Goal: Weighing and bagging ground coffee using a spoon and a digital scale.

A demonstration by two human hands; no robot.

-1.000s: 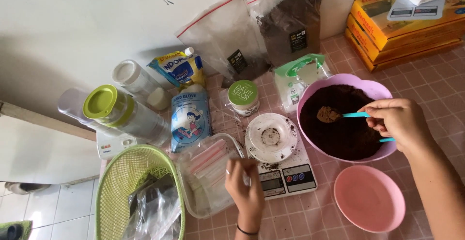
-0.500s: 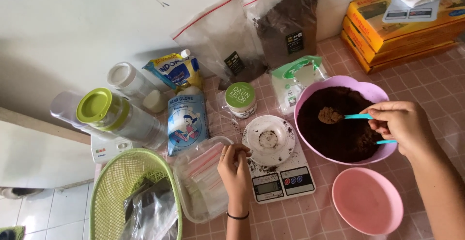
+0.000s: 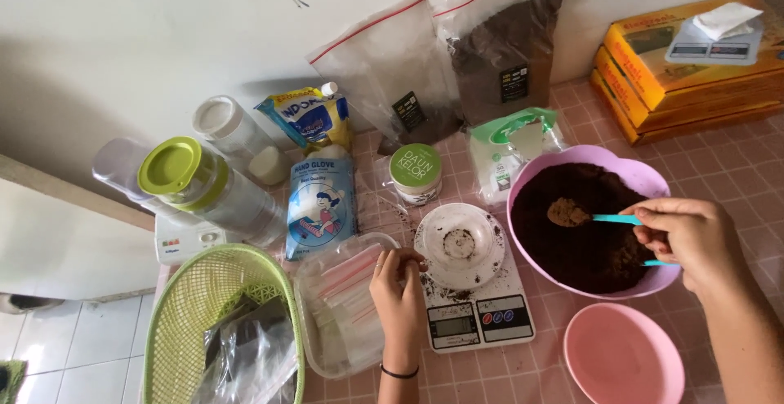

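Sitting on the pink tiled counter (image 3: 735, 167), the big purple bowl (image 3: 637, 177) is full of dark brown powder (image 3: 588, 245), and just left of it is a white kitchen scale (image 3: 469, 290) with a round white dish (image 3: 459, 245) on top. The right hand (image 3: 690, 237) is closed tight on a blue spoon (image 3: 600, 218) that holds a small heap of powder over the bowl. The left hand (image 3: 400, 290) rests curled at the left edge of the scale, next to a clear tub of little bags (image 3: 343, 306), and I cannot tell if it holds anything.
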